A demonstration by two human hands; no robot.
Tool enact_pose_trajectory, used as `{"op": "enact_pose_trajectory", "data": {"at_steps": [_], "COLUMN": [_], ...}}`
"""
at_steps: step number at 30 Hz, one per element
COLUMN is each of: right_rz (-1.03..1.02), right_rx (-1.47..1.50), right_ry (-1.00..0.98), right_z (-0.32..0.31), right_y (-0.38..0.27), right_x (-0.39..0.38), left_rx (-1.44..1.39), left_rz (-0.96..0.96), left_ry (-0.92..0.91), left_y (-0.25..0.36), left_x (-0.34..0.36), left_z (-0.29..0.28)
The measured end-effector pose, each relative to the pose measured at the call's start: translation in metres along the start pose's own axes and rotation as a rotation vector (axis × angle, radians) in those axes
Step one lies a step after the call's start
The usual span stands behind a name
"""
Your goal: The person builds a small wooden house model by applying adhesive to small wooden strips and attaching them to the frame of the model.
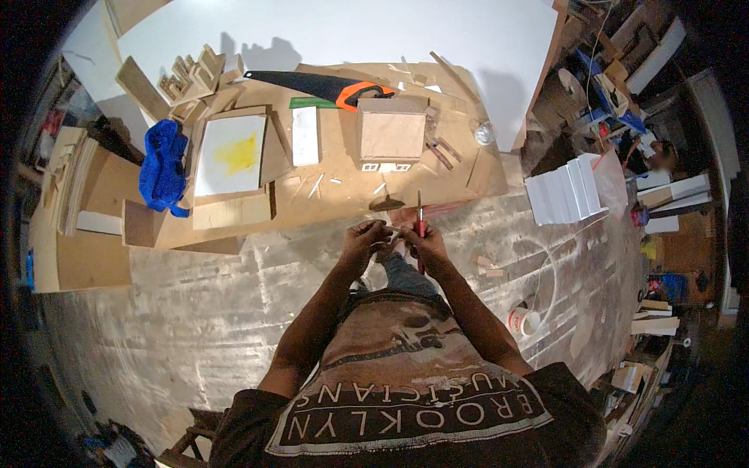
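Note:
My left hand is closed, its fingertips pinching one end of a thin pale strip. Close beside it, my right hand is closed round a slim red-handled tool whose narrow dark tip points away from me; its exact kind is unclear. The right fingertips also meet the strip. Both hands are just off the table's near edge. Beyond them stands a small plywood box with white window-like frames along its near base. Small white offcuts lie on the table.
On the cardboard-brown work surface lie an orange-handled saw, pliers, a white block and a yellow-stained white panel. A bunched blue item sits left. White panels and a paper bucket stand right.

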State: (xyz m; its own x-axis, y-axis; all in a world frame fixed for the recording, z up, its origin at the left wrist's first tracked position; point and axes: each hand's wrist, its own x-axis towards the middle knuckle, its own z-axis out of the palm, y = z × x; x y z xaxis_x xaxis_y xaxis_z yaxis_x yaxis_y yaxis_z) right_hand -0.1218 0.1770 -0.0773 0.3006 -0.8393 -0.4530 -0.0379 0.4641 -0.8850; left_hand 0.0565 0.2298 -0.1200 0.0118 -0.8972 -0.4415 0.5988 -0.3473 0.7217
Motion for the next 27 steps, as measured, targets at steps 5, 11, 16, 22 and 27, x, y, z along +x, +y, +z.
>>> {"op": "enact_pose_trajectory", "data": {"at_steps": [5,11,16,22,27], "right_rz": [0.033,0.057,0.113,-0.322,-0.142], "right_rx": [-0.017,0.104,0.109,-0.283,-0.258], "right_ry": [-0.085,-0.157,-0.065,0.023,0.011], "right_z": [0.012,0.015,0.036,0.027,0.022], "right_y": [-0.002,0.012,0.006,0.033,0.029], "right_x": [0.006,0.031,0.036,0.064,0.059], "left_rx": [-0.094,-0.124,-0.045,0.719,0.989], "left_rz": [0.049,0.064,0.094,0.378,0.427], "left_ry": [0.074,0.095,0.127,0.170,0.150], "left_y": [0.000,0.004,0.016,0.021,0.014], "left_x": [-0.008,-0.008,-0.010,-0.006,0.002], "left_z": [-0.010,-0.023,-0.028,-0.024,-0.030]}}
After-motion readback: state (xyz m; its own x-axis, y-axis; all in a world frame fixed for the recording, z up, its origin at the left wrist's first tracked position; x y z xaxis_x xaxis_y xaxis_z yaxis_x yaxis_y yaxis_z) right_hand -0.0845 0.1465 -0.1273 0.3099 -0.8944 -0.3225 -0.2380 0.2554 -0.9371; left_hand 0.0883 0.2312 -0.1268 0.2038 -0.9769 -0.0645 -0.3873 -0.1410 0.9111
